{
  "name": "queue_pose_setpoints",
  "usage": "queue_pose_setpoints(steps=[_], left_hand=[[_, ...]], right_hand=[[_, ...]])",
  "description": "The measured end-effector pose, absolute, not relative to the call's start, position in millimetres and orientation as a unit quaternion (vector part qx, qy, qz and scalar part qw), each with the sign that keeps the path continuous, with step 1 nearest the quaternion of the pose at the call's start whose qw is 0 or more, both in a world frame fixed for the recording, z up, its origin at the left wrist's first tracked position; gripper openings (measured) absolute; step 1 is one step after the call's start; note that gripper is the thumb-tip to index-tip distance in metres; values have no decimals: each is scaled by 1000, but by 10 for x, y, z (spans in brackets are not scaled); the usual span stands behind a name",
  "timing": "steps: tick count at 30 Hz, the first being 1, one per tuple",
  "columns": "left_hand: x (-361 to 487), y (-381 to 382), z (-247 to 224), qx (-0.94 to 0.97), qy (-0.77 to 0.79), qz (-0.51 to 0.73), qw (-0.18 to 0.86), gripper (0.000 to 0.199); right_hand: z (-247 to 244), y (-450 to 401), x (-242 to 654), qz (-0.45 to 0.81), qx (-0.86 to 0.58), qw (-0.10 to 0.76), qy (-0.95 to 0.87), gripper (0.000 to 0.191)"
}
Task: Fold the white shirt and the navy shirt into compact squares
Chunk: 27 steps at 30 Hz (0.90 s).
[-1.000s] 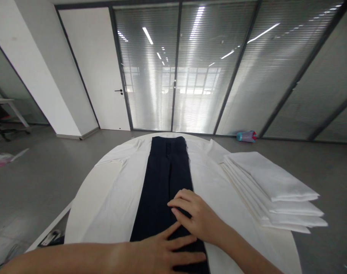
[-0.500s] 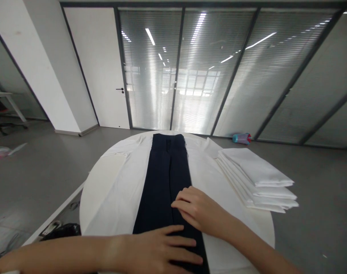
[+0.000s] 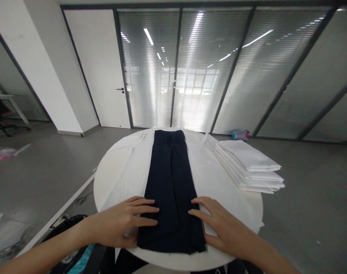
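Observation:
Dark navy trousers lie lengthwise on the round table, waistband away from me and the lower end near the front edge. Beneath them spreads a white garment or cloth, its kind unclear. My left hand rests over the left edge of the trousers, fingers stretched out and apart on the dark fabric. At the right edge my right hand touches the trousers with its fingertips, the thumb spread away lower down. Both hands are open.
A stack of folded white cloths overhangs the right side of the round white table. A blue and red cylindrical item lies on the floor by the glass wall. Cables and a black item are at lower left.
Both hands have parted from the middle to opposite edges of the trousers, the left moving up and left. The lower end of the trousers now shows inside the table's front edge.

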<state>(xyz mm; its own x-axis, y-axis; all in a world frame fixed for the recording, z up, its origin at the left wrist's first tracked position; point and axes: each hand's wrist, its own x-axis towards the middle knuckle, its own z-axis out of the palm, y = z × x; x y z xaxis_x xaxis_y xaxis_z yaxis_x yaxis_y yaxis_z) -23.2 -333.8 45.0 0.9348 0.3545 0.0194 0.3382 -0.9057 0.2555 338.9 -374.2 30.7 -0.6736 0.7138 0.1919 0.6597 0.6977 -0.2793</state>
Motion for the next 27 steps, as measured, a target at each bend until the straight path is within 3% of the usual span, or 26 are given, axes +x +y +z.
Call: queue_pose_setpoints(steps=[4, 9, 15, 23, 27], left_hand=[[-189, -3397, 340, 983, 140, 75, 93, 57], [-195, -3408, 201, 981, 141, 121, 61, 52], [-231, -3451, 223, 980, 130, 106, 105, 55], [-325, -3359, 228, 964, 211, 122, 107, 71], [-337, -3227, 131, 955, 250, 128, 94, 72]], right_hand=[[218, -3766, 3370, -5, -346, 190, -919, 42], [126, -3824, 3373, -67, -298, 225, -925, 41], [52, -3885, 3366, 15, -281, 242, -928, 37], [95, -3720, 3396, 17, -347, 223, -911, 60], [84, -3553, 3421, 37, -340, 202, -918, 50]])
